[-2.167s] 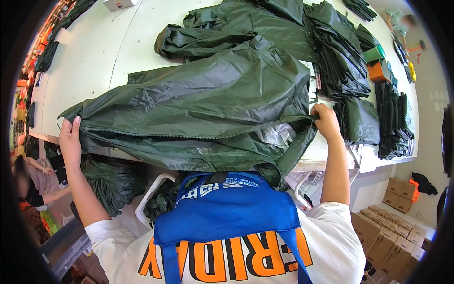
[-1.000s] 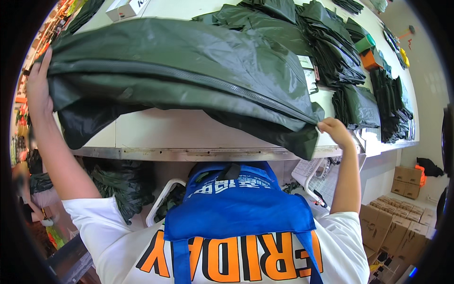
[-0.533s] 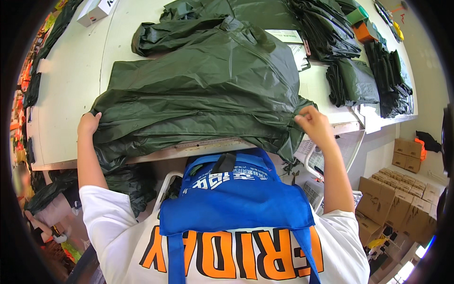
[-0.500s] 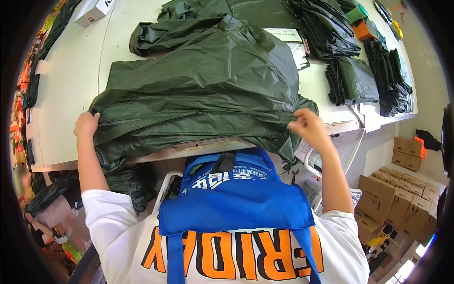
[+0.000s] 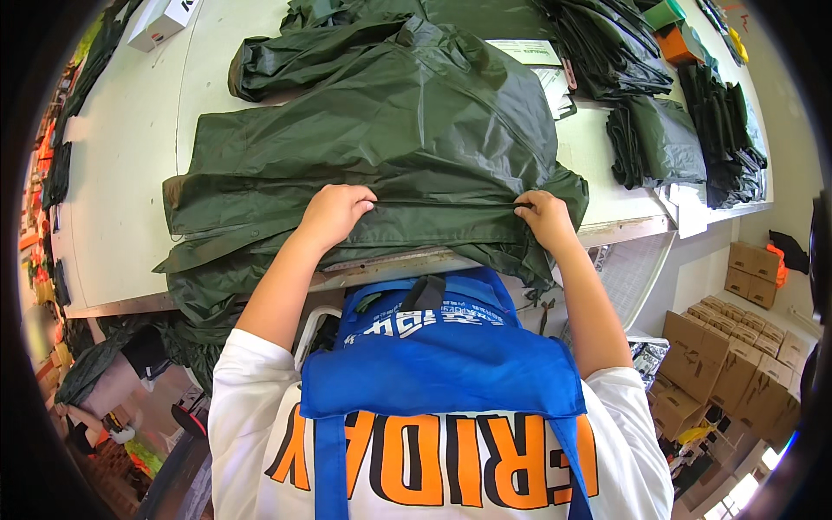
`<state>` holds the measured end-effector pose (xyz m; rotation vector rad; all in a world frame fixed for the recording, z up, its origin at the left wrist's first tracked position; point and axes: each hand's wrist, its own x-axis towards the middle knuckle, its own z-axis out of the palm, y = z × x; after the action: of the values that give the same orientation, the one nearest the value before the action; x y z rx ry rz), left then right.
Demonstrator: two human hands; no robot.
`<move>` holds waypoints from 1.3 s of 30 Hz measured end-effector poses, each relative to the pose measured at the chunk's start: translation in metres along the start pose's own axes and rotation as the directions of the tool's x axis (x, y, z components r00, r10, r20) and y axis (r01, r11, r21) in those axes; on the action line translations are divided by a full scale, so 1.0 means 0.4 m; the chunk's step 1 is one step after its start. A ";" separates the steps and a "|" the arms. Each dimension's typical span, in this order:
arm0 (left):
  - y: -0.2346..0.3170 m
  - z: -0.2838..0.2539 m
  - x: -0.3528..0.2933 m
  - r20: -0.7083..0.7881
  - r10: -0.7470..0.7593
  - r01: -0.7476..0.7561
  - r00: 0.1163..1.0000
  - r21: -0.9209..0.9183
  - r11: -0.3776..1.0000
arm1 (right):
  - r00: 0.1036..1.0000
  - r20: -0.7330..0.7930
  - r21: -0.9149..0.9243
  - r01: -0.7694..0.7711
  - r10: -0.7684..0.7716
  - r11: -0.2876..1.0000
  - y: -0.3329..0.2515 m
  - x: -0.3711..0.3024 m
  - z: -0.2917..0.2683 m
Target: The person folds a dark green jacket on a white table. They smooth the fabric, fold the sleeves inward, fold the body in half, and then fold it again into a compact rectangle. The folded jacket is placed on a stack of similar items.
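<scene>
A dark green raincoat (image 5: 373,130) lies spread over the table, one sleeve stretched toward the far left and its near part hanging a little over the front edge. My left hand (image 5: 336,217) pinches a long fold of the coat near its middle. Toward the coat's right end, my right hand (image 5: 548,218) pinches the same fold, which runs as a straight line between the two hands. The fingertips of both hands are partly tucked against the fabric.
Folded dark green garments (image 5: 663,143) are stacked at the right of the white table (image 5: 113,191). Paper sheets (image 5: 542,74) lie beyond the coat, and a white box (image 5: 163,24) at the far left. Cardboard boxes (image 5: 728,364) stand on the floor at right.
My left hand has left the coat's left end and moved right to its middle, gripping the fold there. My right hand has shifted slightly left and stays closed on the coat.
</scene>
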<state>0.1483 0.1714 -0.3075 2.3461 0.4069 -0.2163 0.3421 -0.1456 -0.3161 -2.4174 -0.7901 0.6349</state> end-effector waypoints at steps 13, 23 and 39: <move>-0.021 0.031 0.075 0.163 -0.150 0.133 0.975 0.107 0.985 | 0.965 0.188 0.061 -0.198 0.184 0.978 0.027 0.071 -0.019; -0.042 -0.027 -0.149 -0.161 0.062 0.015 0.985 0.439 0.899 | 0.983 0.015 0.011 -0.185 0.185 0.983 0.129 0.061 -0.104; -0.423 -0.177 -0.513 -0.081 -0.660 0.381 0.747 -0.762 0.524 | 0.724 0.235 0.149 0.633 -0.649 0.760 -0.496 0.089 0.368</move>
<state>-0.1001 0.2893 -0.3100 1.4033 1.1853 0.1019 0.2050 0.0631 -0.3191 -1.8183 -1.6053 0.6863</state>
